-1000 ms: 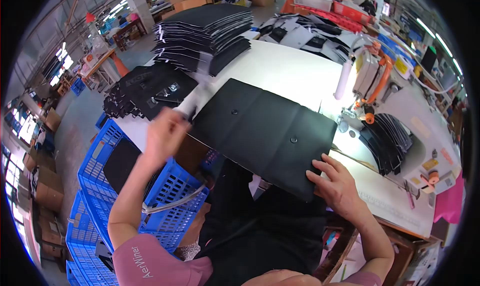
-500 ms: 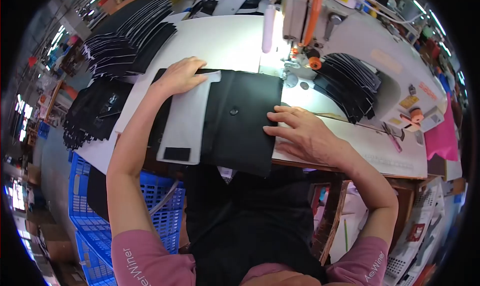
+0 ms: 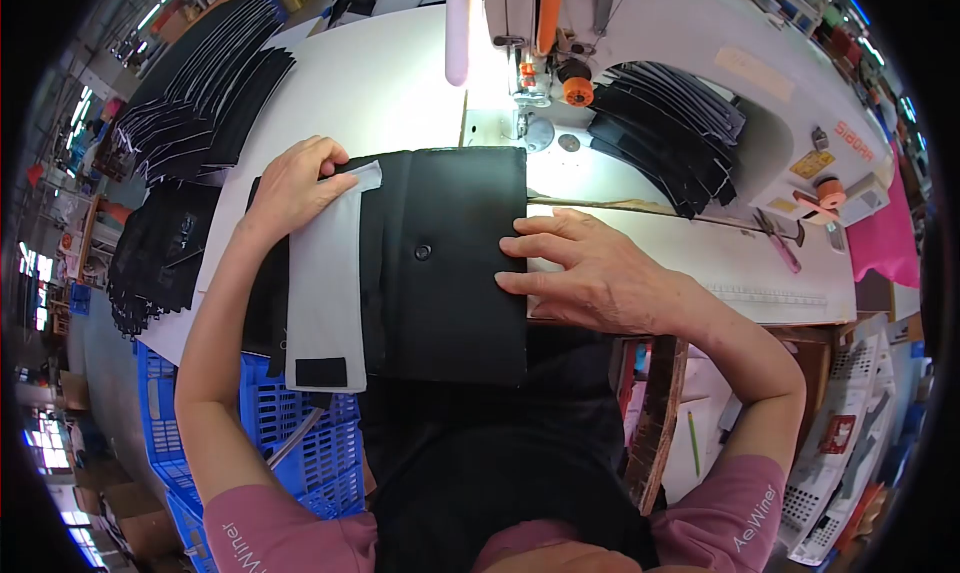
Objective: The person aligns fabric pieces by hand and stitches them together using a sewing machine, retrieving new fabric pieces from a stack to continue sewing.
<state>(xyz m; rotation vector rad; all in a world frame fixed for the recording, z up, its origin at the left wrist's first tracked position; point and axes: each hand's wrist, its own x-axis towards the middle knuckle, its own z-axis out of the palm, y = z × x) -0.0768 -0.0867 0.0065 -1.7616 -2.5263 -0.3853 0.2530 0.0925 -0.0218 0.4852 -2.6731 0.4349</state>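
A black panel (image 3: 460, 273) with a round snap lies on the white table in front of me, its front part reaching past the table edge. On its left part rests a light grey strip (image 3: 325, 283) with a black patch at the near end. My left hand (image 3: 300, 188) grips the far end of the strip, thumb against its top. My right hand (image 3: 600, 273) lies with fingers spread, fingertips on the panel's right edge. The panel's far edge is just short of the sewing machine's needle area (image 3: 530, 128).
The sewing machine (image 3: 780, 113) stands at the right, with stacked black pieces (image 3: 670, 138) under its arm. Scissors (image 3: 778, 243) lie farther right. Piles of black pieces (image 3: 200, 103) are at the left. Blue crates (image 3: 300, 443) stand below the table's left side.
Since a second ago the grey strip has come down onto the panel with my left hand. The view has shifted and the panel now sits squarer, its far edge near the machine.
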